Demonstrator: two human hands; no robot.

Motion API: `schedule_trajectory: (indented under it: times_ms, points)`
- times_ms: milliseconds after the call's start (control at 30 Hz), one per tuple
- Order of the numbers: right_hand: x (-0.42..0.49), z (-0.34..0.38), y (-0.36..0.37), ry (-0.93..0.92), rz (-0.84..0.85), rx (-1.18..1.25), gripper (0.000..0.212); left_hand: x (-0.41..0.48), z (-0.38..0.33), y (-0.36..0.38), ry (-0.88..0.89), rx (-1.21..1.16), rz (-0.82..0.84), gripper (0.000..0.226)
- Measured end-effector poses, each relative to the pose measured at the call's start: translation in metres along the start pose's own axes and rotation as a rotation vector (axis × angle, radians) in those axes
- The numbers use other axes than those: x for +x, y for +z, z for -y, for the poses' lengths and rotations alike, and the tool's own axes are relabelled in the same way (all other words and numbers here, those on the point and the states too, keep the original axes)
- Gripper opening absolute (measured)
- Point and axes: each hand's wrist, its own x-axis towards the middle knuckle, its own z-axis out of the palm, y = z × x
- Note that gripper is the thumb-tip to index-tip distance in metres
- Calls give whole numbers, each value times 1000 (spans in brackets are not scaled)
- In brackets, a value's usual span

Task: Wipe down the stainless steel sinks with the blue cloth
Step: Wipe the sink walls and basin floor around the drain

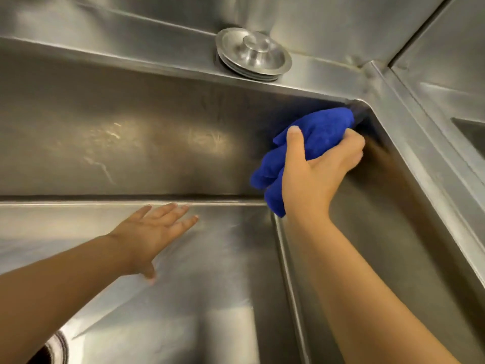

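Head view: the right hand (319, 170) grasps the bunched blue cloth (309, 143) at centre right of the frame, pressing it into the upper corner of the stainless steel sink (131, 143). The left hand (154, 232), lower left, lies flat and released on the sink floor. A metal drain plug (253, 53) sits on the ledge at top centre.

**Sink layout, seen from inside one basin**

The sink (105, 143) fills the frame, with its back wall across the centre and its floor below. The drain opening (49, 350) is in the floor, lower left corner. The rear ledge (131, 56) runs along the top of the back wall, and the strainer lid (253, 53) sits on it, upper centre. The cloth (315, 130) is up in the back right corner, right of centre, gripped by the right hand (320, 169). The left hand (154, 232) is spread over the floor, left of centre, near the foot of the back wall. The divider (409, 143) runs down the right side, with the second basin (469, 132) beyond it at the right edge.
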Motion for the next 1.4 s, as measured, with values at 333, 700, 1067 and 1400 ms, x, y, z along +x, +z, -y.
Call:
schedule_trajectory:
  times_ms: [333, 700, 1067, 1400]
  points:
    - [-8, -42, 24, -238, -47, -188, 39, 25, -1, 11, 85, 113, 87, 127]
    - [13, -22, 4, -408, -73, -234, 41, 34, 0, 28, 108, 80, 125, 127]
    - [-33, -88, 26, -80, 106, -288, 41, 36, 0, 34, 95, 105, 105, 131]
    - [-25, -82, 29, -358, 63, -302, 51, 35, -1, 33, 106, 121, 109, 130]
